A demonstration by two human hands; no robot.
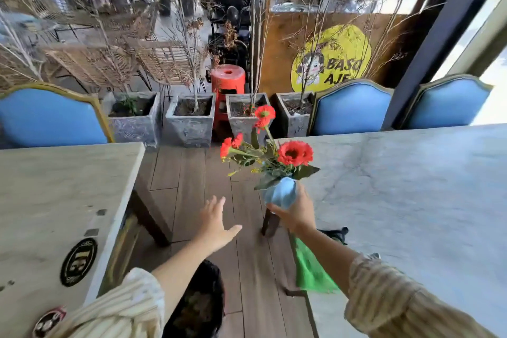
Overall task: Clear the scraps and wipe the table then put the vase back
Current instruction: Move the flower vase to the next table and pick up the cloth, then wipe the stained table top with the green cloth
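Observation:
My right hand [295, 212] grips a light blue vase [282, 193] with red flowers [293, 152] and green leaves, held in the air over the left edge of the grey marble table [411, 200]. My left hand [215, 223] hangs open over the wooden floor, fingers spread, to the left of the vase. A green cloth [311, 271] lies on the marble table's near left edge, under my right forearm. A black bin bag [199, 304] stands on the floor below my left arm.
A second, beige table [55, 200] with round stickers is at the left. Blue chairs [352, 107] line the far side. Grey planters [190, 118] and a red stool [227, 88] stand beyond the gap. A dark object [336, 234] lies behind my right wrist.

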